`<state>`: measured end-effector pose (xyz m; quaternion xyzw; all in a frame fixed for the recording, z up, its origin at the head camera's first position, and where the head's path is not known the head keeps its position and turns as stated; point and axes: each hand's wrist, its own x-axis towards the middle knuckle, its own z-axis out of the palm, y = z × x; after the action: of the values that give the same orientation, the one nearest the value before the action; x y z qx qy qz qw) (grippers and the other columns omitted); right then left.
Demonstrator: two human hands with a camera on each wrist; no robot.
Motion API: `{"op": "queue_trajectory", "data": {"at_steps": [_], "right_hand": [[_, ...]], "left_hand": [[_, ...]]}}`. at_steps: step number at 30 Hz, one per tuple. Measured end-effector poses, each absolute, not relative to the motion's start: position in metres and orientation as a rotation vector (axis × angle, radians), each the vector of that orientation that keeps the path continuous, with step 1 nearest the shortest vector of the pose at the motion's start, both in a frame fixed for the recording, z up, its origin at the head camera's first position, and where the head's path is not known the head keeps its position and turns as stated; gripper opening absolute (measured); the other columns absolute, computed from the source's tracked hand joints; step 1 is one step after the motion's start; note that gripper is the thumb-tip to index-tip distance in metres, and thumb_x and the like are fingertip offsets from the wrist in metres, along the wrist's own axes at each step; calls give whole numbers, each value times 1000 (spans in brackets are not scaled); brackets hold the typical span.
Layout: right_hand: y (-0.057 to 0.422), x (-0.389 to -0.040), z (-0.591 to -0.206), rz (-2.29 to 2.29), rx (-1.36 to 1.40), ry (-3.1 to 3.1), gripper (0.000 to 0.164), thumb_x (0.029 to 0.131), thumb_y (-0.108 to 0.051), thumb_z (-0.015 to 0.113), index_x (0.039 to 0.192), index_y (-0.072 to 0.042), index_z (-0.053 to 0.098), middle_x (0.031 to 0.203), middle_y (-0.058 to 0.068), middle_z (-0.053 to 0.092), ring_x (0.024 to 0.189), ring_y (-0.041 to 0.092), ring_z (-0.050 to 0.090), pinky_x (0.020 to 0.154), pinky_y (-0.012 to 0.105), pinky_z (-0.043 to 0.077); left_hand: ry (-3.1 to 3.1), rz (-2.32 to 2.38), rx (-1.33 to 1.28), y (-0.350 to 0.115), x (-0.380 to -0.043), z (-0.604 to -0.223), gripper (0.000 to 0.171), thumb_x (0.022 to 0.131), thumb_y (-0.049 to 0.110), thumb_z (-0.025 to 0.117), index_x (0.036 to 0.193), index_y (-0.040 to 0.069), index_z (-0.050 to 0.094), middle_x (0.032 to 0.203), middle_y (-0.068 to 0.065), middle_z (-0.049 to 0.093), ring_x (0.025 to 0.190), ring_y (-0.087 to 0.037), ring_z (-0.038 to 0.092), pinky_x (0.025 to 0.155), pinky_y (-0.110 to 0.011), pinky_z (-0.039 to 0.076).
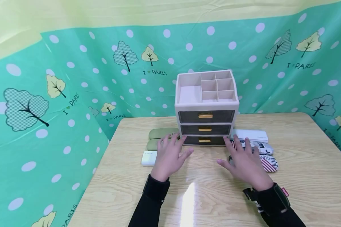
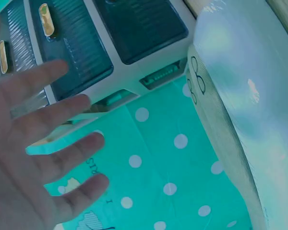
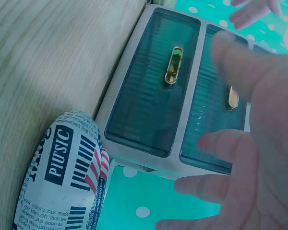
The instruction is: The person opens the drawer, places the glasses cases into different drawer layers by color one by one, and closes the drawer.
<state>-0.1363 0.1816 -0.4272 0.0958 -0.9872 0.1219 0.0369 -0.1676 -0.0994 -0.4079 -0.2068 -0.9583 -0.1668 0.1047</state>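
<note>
While the left hand (image 1: 169, 159) and the right hand (image 1: 245, 164) both have their fingers spread, holding nothing, the drawer organizer (image 1: 206, 107) stands on the desk (image 1: 210, 176) just ahead of and between the fingertips; whether any touches it, I cannot tell. Beside the left fingers lie a small white box (image 1: 148, 158) and two green cases (image 1: 162, 132), partly hidden; beside the right fingers, a white case (image 1: 253, 135) and two printed cases (image 1: 262, 148).

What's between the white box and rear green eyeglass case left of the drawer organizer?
Another green eyeglass case, partly hidden by the left hand, in the head view.
</note>
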Motion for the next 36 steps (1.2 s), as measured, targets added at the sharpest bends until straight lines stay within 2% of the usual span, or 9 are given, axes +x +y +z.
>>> {"op": "queue_trajectory", "data": {"at_steps": [3,6,13,21,26,28,30,33,36], "right_hand": [[182,-137,-426,377,307,-3001,90,97,-68,54,161,-10,31,158,34,30,139,66,26,103,85,24],[184,-137,-426,417,331,-2953,82,98,-56,62,158,-5,37,153,35,38,134,63,36,102,81,33],[187,-136,-428,477,381,-2901,74,100,-52,62,148,3,50,146,36,47,126,62,47,100,75,41],[188,-134,-425,497,351,-2847,65,98,-46,67,138,5,59,137,33,57,121,56,54,98,70,45],[188,-137,-422,604,302,-2775,57,100,-44,66,130,4,66,116,25,70,101,42,68,78,57,57],[187,-138,-421,699,270,-2745,52,101,-44,64,125,1,69,100,16,72,87,32,69,66,47,56],[186,-140,-420,821,233,-2702,46,102,-43,64,120,-1,71,90,9,71,79,23,66,64,40,53],[181,-142,-419,980,199,-2642,43,102,-43,63,115,-3,73,83,2,69,76,17,64,66,36,52],[176,-144,-418,1097,181,-2611,44,102,-43,63,116,-2,73,87,2,72,80,17,67,71,38,55]], "left_hand": [[-2721,-530,-591,-98,-171,-406,60,105,59,44,138,13,65,142,-13,60,131,-38,51,106,-60,37],[-2630,-565,-574,-98,-174,-405,56,106,55,45,130,12,70,132,-10,68,123,-34,59,100,-55,44],[-2432,-710,-530,-97,-190,-405,45,105,43,56,123,4,72,120,-12,73,111,-32,67,95,-50,54],[-2342,-856,-478,-101,-210,-404,42,108,27,55,137,-2,58,122,-19,68,116,-34,64,97,-48,54],[-2346,-949,-536,-106,-227,-403,52,110,31,48,150,-2,44,143,-23,53,136,-36,48,113,-50,42],[-2345,-990,-570,-107,-234,-404,53,111,30,46,154,-1,40,150,-23,47,142,-36,41,118,-51,36],[-2324,-1033,-604,-107,-240,-404,51,111,26,45,154,-1,39,151,-22,45,143,-34,40,119,-50,35],[-2272,-1098,-647,-109,-246,-407,46,111,20,46,152,-1,43,148,-20,49,138,-32,46,114,-46,42],[-2207,-1171,-695,-109,-252,-410,42,110,15,47,148,-2,48,142,-19,54,128,-31,54,104,-42,51]]}}
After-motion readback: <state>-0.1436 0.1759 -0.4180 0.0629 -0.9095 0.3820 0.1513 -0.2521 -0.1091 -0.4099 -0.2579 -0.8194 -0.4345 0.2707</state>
